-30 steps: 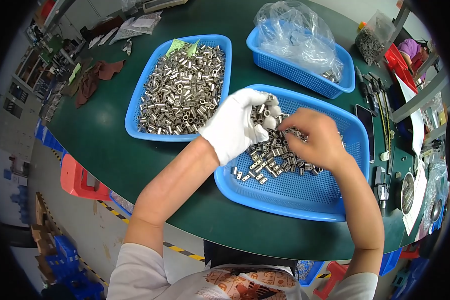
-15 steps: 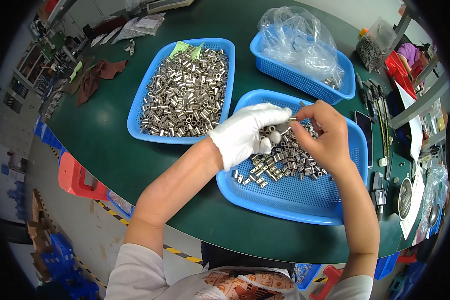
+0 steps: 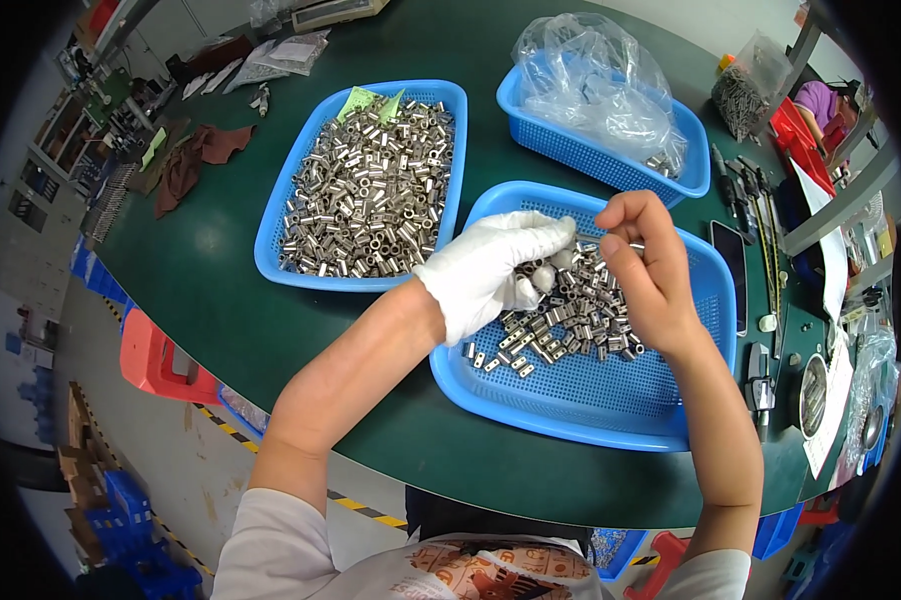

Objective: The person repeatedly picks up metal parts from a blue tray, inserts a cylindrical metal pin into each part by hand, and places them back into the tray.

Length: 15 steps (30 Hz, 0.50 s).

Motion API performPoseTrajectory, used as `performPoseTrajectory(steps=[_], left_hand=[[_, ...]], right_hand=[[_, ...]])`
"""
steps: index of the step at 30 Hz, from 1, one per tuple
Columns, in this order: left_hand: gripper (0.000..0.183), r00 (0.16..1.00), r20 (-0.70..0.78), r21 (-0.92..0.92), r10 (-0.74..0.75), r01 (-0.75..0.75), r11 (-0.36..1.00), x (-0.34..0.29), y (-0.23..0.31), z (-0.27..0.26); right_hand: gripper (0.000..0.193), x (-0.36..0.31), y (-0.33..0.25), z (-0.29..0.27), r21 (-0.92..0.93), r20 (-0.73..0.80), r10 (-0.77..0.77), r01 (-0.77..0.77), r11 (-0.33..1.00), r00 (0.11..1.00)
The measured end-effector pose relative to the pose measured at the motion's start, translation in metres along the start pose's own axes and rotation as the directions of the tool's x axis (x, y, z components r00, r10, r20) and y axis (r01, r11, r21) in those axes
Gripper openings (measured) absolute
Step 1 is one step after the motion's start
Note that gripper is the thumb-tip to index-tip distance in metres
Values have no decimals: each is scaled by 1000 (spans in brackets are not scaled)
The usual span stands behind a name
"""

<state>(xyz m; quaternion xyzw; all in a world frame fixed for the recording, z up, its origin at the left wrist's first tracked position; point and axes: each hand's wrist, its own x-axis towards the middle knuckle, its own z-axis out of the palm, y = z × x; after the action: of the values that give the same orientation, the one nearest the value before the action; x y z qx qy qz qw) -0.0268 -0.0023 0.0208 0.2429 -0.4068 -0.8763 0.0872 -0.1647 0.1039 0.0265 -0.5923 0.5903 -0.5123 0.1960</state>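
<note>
My left hand [image 3: 496, 265], in a white glove, is over the near blue basket [image 3: 561, 425] with its fingers closed around a small metal sleeve, mostly hidden by the fingertips. My bare right hand [image 3: 656, 275] is just to its right, fingers curled, thumb and forefinger slightly apart. A thin metal pin [image 3: 591, 238] runs from the left fingertips toward the right thumb and appears held in the right hand; its far end is hidden. Below both hands lies a heap of short shiny metal sleeves [image 3: 581, 325], some with small holes in their sides.
A second blue basket [image 3: 261, 245] to the left is full of similar sleeves, with green paper [image 3: 358, 100] on top. Behind, another blue basket [image 3: 611, 165] holds a clear plastic bag [image 3: 596, 90]. A phone [image 3: 729, 275], tools [image 3: 761, 385] and a metal bowl [image 3: 813, 395] line the right side.
My right thumb and forefinger have parted and drawn slightly away from the left fingertips. My left hand has shifted slightly leftward, still closed.
</note>
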Motion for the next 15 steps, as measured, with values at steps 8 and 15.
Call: performPoseTrajectory(steps=[8,15], left_hand=[[15,999,2,48,32,-33,998,-2,0,0],[12,998,-57,-241,39,-51,969,1,4,-6]], right_hand=[[15,3,0,5,53,46,13,-16,998,999],[9,2,19,-5,-420,223,15,82,904,975]])
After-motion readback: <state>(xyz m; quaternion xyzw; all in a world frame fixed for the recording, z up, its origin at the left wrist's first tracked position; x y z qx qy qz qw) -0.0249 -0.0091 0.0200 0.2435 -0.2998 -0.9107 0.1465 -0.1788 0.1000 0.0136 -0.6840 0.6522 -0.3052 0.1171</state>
